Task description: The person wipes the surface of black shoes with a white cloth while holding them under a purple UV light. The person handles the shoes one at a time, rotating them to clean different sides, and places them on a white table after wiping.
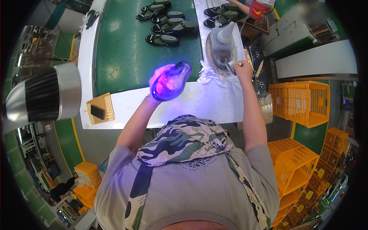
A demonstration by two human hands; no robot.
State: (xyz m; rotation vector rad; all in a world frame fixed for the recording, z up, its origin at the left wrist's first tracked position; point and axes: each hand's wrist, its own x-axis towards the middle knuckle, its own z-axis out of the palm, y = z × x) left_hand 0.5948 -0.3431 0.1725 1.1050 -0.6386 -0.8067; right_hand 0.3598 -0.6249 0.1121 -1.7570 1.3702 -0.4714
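Observation:
My left hand (154, 79) is closed round a dark shoe (174, 81), held up over the near edge of the work surface. Bright violet light falls on the shoe and on my fingers. At the right, my right hand (243, 70) pinches a small thin tool (231, 68) with a greyish end; its exact kind is too small to tell. Just left of that hand stands a shallow oval tray (210, 53) with a small round cup (222, 59) and a white squeeze bottle (225, 35). Crumpled white cloth (214, 76) lies along the tray's near side.
Several black shoes (162, 40) rest on the green belt (119, 57); another pair (221, 18) sits right of it. A phone (97, 112) lies on a wooden block (108, 103). A silver-black lamp-like device (48, 94) juts in. Orange crates (303, 101) stand right. Another person's arm (239, 5) reaches in.

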